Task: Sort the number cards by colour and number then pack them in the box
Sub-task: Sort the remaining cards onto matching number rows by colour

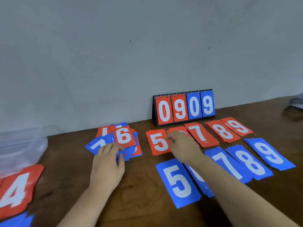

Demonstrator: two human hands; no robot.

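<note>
A mixed heap of red and blue number cards (123,136) lies left of centre, a red 6 on top. My left hand (109,161) rests on the heap's near edge, fingers curled on its cards. Red piles stand in a row: 5 (157,143), 7 (200,134), 8 (222,131), 9 (238,126). My right hand (182,145) covers a red card between the 5 and the 7, its fingertips bent onto the card's far edge. Blue piles 5 (178,182), 7 (229,164), 8 (249,161), 9 (270,153) lie nearer; my right forearm hides most of a blue 6.
A flip scoreboard (184,108) reading 0909 stands against the grey wall. A clear plastic box (21,148) sits at the far left. A red 4 pile (18,189) and a blue card (16,222) lie at the bottom left. All rest on a brown wooden table (139,194).
</note>
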